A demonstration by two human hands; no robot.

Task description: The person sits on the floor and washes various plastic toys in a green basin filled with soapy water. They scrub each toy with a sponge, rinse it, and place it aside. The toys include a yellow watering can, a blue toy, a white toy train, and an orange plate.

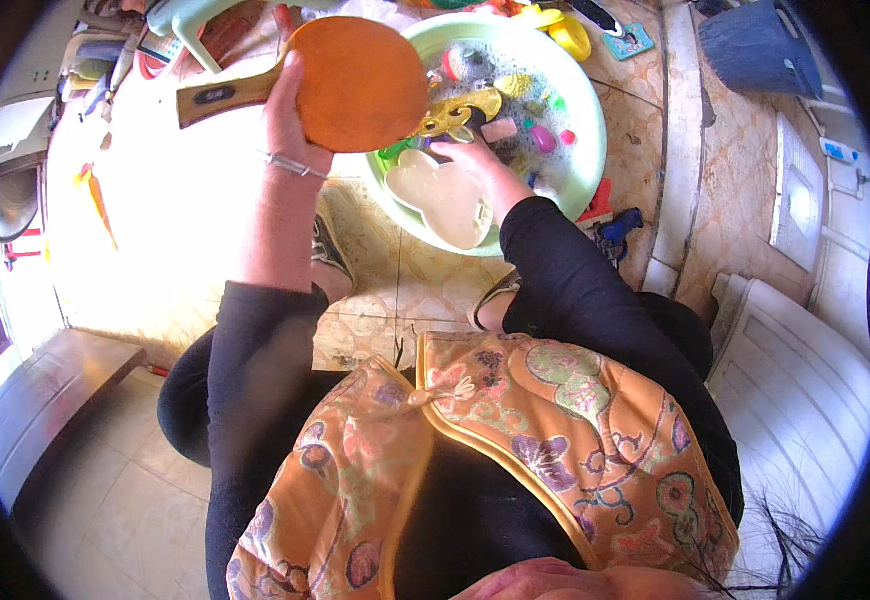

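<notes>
My left hand (290, 112) grips a table tennis paddle (360, 86) with an orange face and a wooden handle. The paddle is raised over the floor and overlaps the left rim of a pale green plastic basin (592, 142). My right hand (476, 159) reaches into the basin, its fingertips among wet toys, and what they hold is hidden. Just beyond the fingers lies a gold plastic toy piece with cut-out curls (453, 112). A white cloud-shaped plastic tray (435, 191) leans inside the near side, beside my right wrist. Sudsy water surrounds a yellow bumpy toy (513, 85) and a purple toy (543, 139).
Yellow plastic toys (570, 37) and a light blue square item (628, 42) lie behind the basin. A blue toy (619, 227) sits at its right. A blue bin (759, 52) stands at the far right. An orange carrot-shaped item (97, 199) lies on the glaring floor at left.
</notes>
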